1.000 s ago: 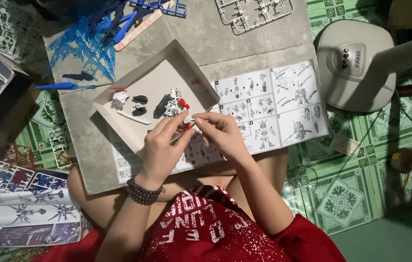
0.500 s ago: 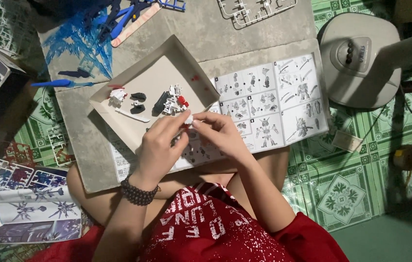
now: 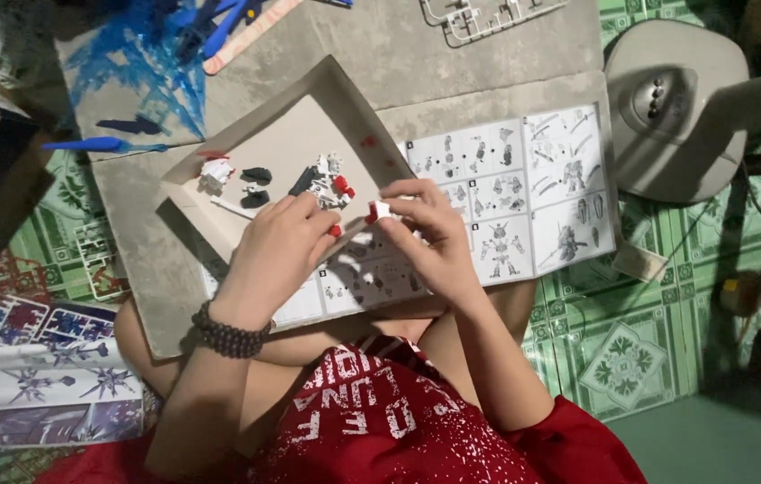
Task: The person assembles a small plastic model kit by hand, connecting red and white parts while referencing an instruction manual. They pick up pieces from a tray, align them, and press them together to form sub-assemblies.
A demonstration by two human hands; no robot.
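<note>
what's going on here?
A seated person is putting together a small plastic model kit. The right hand pinches a small white and red part in its fingers, while the left hand holds a small red piece. More parts lie in a shallow cardboard tray beside the open instruction sheet.

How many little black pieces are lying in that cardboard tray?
3 that I can make out: two side by side in the tray, one above the other, and a dark one against the white-and-red figure. The left hand may hide more.
</note>
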